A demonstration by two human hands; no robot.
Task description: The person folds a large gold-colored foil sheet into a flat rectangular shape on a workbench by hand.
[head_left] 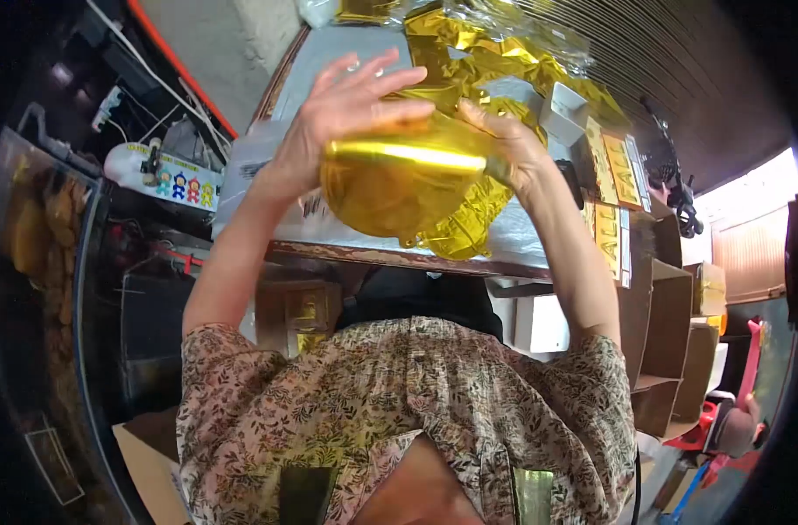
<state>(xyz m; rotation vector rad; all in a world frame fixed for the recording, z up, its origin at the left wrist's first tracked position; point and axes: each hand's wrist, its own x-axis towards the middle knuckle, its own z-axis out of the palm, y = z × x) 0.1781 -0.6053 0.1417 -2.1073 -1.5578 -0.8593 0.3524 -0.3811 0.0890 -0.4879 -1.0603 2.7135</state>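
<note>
A shiny gold foil sheet (390, 192) is folded or bent over in front of me, above the near edge of the table. My left hand (351, 105) lies over its upper left side with the fingers spread, somewhat blurred. At the foil's upper right, my right hand (508, 144) pinches its edge between thumb and fingers. Under and beside it, more crumpled gold foil (465, 229) rests on the table (329, 52).
Loose gold foil (495, 57) and clear plastic lie at the table's far side. A white open box (563, 114) and printed cards (622, 171) are at the right. Cardboard boxes (666, 332) stand beyond. A decorated white board (167, 175) is at the left.
</note>
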